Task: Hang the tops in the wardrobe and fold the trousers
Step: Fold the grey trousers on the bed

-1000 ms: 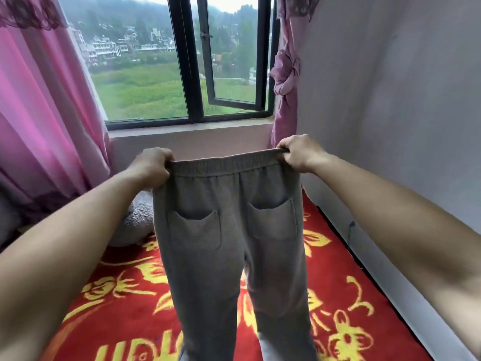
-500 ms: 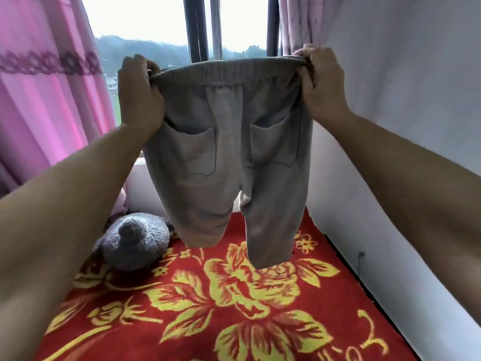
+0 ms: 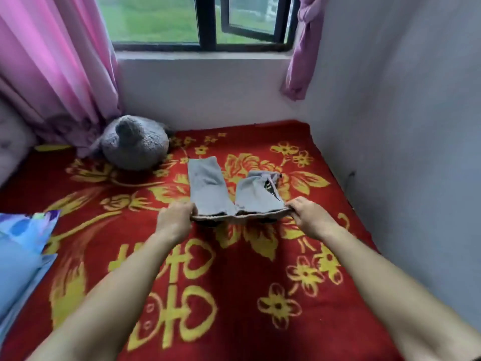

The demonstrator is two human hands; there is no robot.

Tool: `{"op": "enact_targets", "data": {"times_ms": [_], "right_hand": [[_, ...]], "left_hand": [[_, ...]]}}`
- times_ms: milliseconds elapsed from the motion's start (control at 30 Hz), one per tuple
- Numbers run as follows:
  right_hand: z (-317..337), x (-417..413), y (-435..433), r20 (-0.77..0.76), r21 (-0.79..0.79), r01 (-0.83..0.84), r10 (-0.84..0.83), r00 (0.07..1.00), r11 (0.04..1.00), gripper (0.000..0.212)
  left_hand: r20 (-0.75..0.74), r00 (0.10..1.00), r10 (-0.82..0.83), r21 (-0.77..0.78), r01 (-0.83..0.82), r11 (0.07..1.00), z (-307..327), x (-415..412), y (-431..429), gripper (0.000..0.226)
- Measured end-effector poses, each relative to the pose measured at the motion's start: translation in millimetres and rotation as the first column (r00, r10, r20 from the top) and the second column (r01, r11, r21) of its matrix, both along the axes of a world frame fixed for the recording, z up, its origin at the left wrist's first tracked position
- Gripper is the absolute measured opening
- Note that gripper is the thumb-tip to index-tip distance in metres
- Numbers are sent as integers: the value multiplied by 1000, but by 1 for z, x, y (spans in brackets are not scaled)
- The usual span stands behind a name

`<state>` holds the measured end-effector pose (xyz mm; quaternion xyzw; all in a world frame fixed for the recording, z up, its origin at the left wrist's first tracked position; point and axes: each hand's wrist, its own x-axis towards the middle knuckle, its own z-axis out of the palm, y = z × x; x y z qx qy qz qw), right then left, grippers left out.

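The trousers (image 3: 208,188) lie near the middle of the red blanket (image 3: 260,334), legs pointing to its window end. The leg on the right-hand side is crumpled short. The left hand (image 3: 175,221) pinches one end of the waistband and the right hand (image 3: 311,217) the other, fingers curled round the cloth. A grey plush (image 3: 134,143) sits at the blanket's far left corner, and a blue pillow (image 3: 20,246) lies on its left edge.
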<state>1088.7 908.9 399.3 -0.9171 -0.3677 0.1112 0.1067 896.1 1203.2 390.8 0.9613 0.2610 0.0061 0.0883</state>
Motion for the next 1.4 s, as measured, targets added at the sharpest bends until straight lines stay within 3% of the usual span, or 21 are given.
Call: {"op": "enact_targets", "data": {"times_ms": [133,267,400,600,733,900,1067,1167,1233,1333,1400], "right_hand": [[-79,-50,-39,-169,-268,-59,14,985,962,27],[-131,-98,-73,-304,-360,-100,-15,952,928,30],[-179,-145,-102,-314,-419,-63,-79,946,906,29],[-236,-209,-119,-306,-495,-90,-76,949,864,38],[-261,-234,-129,-275,-498,-95,-53,960,862,36],[-305,-253,-145,-220,-467,-75,-33,975,881,30],[-374,-282,-177,-249,-418,-69,-41,968,906,36],[-410,-299,-190,-377,-558,-157,-80,923,815,49],[-421,-313,-196,-368,-606,-125,-137,920,786,51],[-428,-331,-194,-175,-363,71,-143,974,929,30],[-429,-329,-182,-59,-209,59,-73,996,976,27]], "left_hand": [[-261,961,-93,-94,71,993,-85,-52,-45,32],[-378,913,-153,-188,86,978,-137,-89,-74,34],[-439,868,-230,-236,135,962,-179,-119,-96,27],[-591,749,-299,-214,212,954,-233,-169,-127,40],[-576,781,-244,-137,202,970,-259,-192,-144,43],[-515,837,-183,7,218,976,-313,-216,-168,71],[-594,781,-192,11,247,969,-377,-255,-199,81],[-678,716,-167,-35,195,980,-411,-273,-217,76],[-610,784,-116,-12,138,990,-416,-277,-228,63],[-389,913,-121,54,154,987,-421,-270,-235,26],[-319,936,-151,53,177,983,-422,-260,-234,20]]}}
